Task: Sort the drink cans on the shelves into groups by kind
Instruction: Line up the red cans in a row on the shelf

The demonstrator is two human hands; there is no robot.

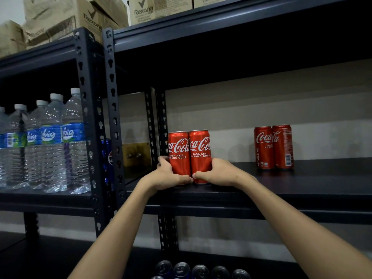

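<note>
Four red Coca-Cola cans upright on middle shelf [302, 178], left pair [189, 154] gripped between left hand [171, 175] and right hand [218, 173], fingers wrapped round their bases, second pair [273, 147] well apart to the right, five water bottles [50, 143] on neighbouring rack, blue-rimmed can tops [201, 270] below.

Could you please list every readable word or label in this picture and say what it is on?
"Coca-Cola", "RASA ASLI KURANG GULA": two held cans, left hand, right hand.
"Coca-Cola", "RECYCLE ME": far cans; fine print too small.
"Rexona": boxes; smaller lines blurred.
"aig", partly cut off: bottles.
"P" only: blue can, mostly hidden by post.
</note>
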